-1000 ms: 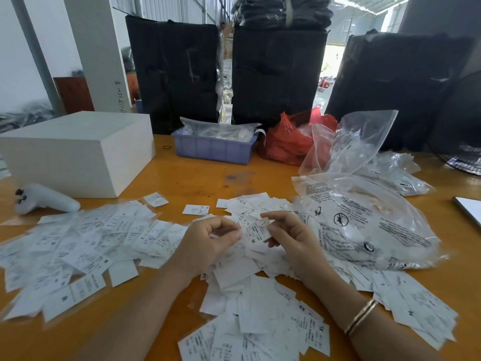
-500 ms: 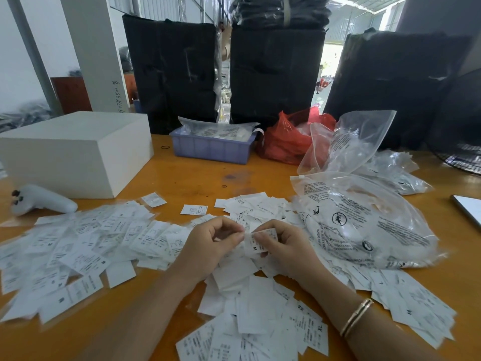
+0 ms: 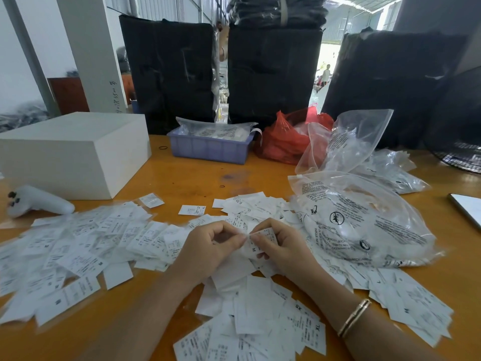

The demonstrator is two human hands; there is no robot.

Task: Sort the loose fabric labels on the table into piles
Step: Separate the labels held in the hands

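Fabric labels (image 3: 250, 324) lay scattered near-centre; since a second ago both hands had closed together, left hand (image 3: 208, 252) and right hand (image 3: 279, 250) pinching one M label (image 3: 256, 242). Likely reading size before piling on the left pile (image 3: 78, 246), bags (image 3: 364, 220) beyond.

Both hands (image 3: 208, 250) (image 3: 279, 246) have closed together on one label (image 3: 256, 242) (marked M, apparently).

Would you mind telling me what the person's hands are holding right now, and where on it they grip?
Both hands pinch one white fabric label marked M: the left hand at its left edge, the right hand at its right side.
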